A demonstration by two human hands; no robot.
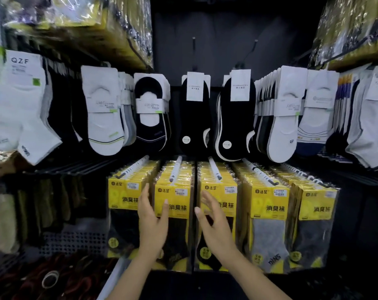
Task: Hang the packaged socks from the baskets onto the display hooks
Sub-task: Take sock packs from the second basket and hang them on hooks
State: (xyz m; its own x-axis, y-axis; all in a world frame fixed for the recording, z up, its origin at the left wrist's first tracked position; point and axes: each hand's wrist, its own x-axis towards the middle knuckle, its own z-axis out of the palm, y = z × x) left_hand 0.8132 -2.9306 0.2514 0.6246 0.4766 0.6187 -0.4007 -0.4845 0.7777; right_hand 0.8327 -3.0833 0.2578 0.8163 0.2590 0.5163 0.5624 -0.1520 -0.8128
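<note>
Several rows of yellow-and-black packaged socks (175, 204) hang on display hooks (175, 168) across the lower middle of the rack. My left hand (151, 215) is raised in front of the second row, fingers straight and spread, holding nothing. My right hand (215, 217) is up in front of the third row (221, 191), fingers relaxed and spread, also with nothing in it. Whether either hand touches a pack is unclear. No basket is in view.
Above hang carded white and black low-cut socks (195, 113) on hooks. Two bare hooks (193, 53) stick out of the dark back panel. Wrapped stock (101, 22) fills the top shelves. A perforated panel (75, 239) and dark goods sit lower left.
</note>
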